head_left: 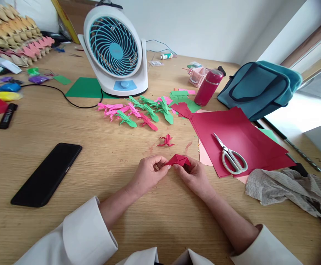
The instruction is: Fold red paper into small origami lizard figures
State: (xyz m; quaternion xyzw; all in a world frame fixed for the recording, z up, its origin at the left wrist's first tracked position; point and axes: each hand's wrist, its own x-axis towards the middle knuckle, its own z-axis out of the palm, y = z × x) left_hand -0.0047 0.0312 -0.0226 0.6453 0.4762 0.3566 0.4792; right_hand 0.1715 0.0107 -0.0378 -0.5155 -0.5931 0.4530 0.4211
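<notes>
Both hands meet over the wooden table (99,154) near its front edge, pinching a small folded piece of red paper (178,159). My left hand (148,172) grips its left corner with thumb and fingers closed. My right hand (194,176) holds the right side, fingers curled over it. A finished small red origami figure (166,140) lies just beyond the hands. Further back lies a row of several pink and green origami figures (138,112).
Red paper sheets (248,136) with scissors (231,156) on them lie to the right, a crumpled cloth (290,187) below them. A black phone (47,173) lies left. A desk fan (114,49), red bottle (208,87) and teal bag (260,88) stand behind.
</notes>
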